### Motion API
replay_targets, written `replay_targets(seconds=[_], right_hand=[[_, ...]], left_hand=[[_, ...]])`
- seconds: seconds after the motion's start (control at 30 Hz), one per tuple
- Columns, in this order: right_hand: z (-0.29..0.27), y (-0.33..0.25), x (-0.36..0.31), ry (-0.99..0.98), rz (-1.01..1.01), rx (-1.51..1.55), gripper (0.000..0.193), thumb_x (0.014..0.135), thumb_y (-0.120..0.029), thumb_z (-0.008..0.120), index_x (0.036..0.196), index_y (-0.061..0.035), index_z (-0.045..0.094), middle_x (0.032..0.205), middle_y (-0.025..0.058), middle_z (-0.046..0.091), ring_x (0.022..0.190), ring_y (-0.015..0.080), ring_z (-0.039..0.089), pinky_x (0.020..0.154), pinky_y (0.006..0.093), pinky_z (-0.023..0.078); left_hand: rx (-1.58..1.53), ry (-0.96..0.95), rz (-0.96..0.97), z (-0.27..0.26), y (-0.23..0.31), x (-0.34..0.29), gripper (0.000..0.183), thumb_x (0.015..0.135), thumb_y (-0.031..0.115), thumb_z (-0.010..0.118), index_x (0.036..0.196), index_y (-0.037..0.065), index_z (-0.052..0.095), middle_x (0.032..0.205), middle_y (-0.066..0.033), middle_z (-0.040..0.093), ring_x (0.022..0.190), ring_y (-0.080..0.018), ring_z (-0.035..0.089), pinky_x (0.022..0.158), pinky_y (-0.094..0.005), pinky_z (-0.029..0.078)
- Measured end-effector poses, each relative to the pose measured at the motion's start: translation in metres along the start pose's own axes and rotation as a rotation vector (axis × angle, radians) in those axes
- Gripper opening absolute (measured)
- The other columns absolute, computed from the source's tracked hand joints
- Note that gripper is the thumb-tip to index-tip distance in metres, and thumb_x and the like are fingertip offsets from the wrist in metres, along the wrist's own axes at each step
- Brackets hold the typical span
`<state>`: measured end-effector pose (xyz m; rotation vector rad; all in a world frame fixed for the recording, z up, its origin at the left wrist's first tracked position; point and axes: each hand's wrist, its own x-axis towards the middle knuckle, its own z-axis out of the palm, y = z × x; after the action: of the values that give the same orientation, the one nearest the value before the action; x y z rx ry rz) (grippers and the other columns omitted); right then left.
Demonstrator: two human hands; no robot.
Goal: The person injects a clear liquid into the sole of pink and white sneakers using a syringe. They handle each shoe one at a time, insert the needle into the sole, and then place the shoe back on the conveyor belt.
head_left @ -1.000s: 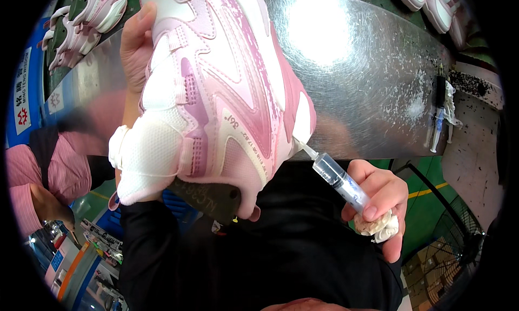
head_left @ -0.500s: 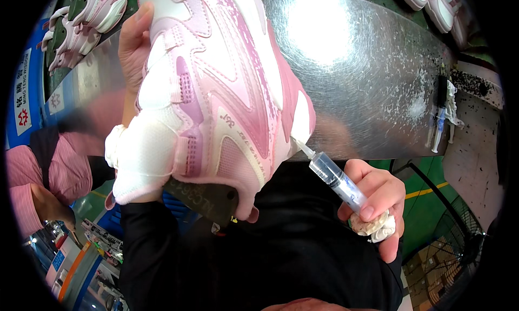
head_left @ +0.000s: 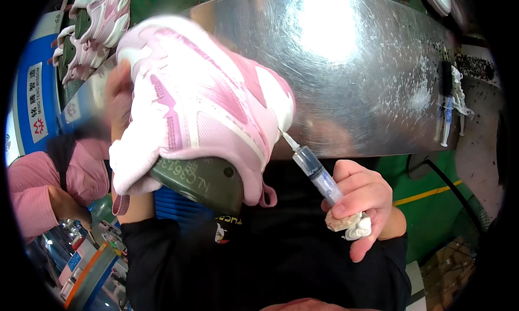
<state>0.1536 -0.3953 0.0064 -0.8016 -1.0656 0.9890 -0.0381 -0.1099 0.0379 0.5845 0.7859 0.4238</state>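
A pink and white sneaker (head_left: 216, 94) is tilted in front of me, with a dark green shoe last (head_left: 213, 182) filling its opening. My left hand (head_left: 120, 92) is closed round the sneaker's far left side, its fingers partly hidden and blurred. Closed in my right hand (head_left: 363, 200) is a clear syringe (head_left: 320, 180) with a pale tapered tip. That tip meets the seam between the upper and the sole near the heel. A crumpled whitish wad (head_left: 350, 224) sits at the syringe's rear end, against my palm.
Beyond the sneaker spreads a scratched metal tabletop (head_left: 373, 78) with white residue. Other syringes (head_left: 447, 116) and a white rag (head_left: 459, 94) lie at its right. More pink sneakers (head_left: 100, 19) stand at the far left. A person in pink (head_left: 81, 173) is at the left.
The sneaker has turned and dropped nearer to me, showing more of the last. My right hand and the syringe have shifted slightly left, with the tip still at the heel seam.
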Motion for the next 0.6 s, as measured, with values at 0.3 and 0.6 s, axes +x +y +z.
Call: replay_targets(seconds=[0.3, 0.6], right_hand=[[0.006, 0.013, 0.018, -0.008, -0.067, -0.073, 0.056, 0.065, -0.039, 0.082, 0.103, -0.0018, 0.062, 0.089, 0.0034, 0.069, 0.07, 0.0172, 0.06, 0.058, 0.0299, 0.036], [0.02, 0.016, 0.024, 0.009, -0.034, -0.102, 0.056, 0.06, -0.03, 0.085, 0.103, -0.002, 0.062, 0.089, 0.0043, 0.069, 0.066, 0.0178, 0.059, 0.057, 0.0293, 0.035]], left_hand=[[0.544, 0.245, 0.131, -0.05, -0.004, -0.068, 0.049, 0.082, 0.02, 0.059, 0.125, 0.0, 0.047, 0.121, -0.0155, 0.054, 0.109, -0.0261, 0.056, 0.098, -0.0392, 0.044], [0.235, 0.252, 0.077, -0.111, -0.059, -0.154, 0.053, 0.087, 0.016, 0.054, 0.135, 0.001, 0.038, 0.135, -0.0166, 0.045, 0.117, -0.0335, 0.051, 0.098, -0.051, 0.043]])
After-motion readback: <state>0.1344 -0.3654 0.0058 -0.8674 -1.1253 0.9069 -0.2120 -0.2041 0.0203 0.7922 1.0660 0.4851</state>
